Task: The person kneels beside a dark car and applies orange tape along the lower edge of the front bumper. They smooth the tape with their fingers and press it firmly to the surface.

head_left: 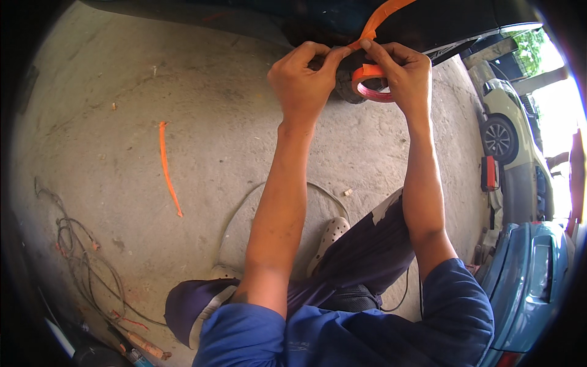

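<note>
My left hand (302, 79) pinches the narrow lower end of an orange tape strip (378, 21) between thumb and fingers. That strip curves up and to the right along the dark car body (449, 21). Close by, my right hand (406, 73) has its thumb and forefinger pressed on the same strip. A roll of orange masking tape (357, 85) hangs at the right hand, against its palm side. Part of the roll is hidden behind the fingers. Both hands are raised at the car's lower edge, in front of a dark tyre (345, 92).
A loose orange tape piece (166, 168) lies on the concrete floor (202, 79). Tangled cables (76, 244) are at the left, and a hose or cable loops around my shoe (333, 235). A pale car (507, 116), a red box (490, 173) and a blue car (526, 287) stand at right.
</note>
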The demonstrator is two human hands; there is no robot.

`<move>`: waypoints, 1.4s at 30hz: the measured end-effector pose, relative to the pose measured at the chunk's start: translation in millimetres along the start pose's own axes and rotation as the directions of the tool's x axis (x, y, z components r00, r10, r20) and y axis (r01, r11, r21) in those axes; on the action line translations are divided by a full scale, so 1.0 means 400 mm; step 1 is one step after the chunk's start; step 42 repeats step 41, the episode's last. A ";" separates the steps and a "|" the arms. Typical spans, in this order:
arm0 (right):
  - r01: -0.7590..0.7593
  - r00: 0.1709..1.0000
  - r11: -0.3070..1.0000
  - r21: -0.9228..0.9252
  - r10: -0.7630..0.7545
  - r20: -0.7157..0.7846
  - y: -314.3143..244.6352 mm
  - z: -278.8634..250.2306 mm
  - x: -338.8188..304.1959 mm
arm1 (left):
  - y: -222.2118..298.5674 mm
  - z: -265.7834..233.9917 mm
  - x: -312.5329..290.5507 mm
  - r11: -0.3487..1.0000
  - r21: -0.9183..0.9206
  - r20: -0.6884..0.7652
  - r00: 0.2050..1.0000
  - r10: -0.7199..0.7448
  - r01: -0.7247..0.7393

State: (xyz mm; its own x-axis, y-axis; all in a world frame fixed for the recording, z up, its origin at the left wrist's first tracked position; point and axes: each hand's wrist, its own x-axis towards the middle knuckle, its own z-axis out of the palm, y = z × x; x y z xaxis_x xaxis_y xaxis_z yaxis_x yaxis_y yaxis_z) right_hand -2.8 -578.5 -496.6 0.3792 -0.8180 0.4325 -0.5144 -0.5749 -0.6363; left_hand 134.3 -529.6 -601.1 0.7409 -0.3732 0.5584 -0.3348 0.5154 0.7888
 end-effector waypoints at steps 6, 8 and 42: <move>0.002 1.000 0.999 -0.033 -0.001 0.019 -0.008 -0.003 -0.001 | 0.015 -0.004 0.010 0.992 -0.099 0.009 0.997 -0.074 0.075; -0.009 1.000 0.996 -0.091 0.012 0.026 -0.017 0.000 -0.001 | 0.017 -0.005 0.013 0.991 -0.086 0.034 0.994 -0.100 0.102; -0.193 0.937 0.981 -0.021 0.191 0.293 0.050 -0.071 0.003 | 0.026 0.039 0.004 0.945 0.328 0.030 1.000 0.002 -0.012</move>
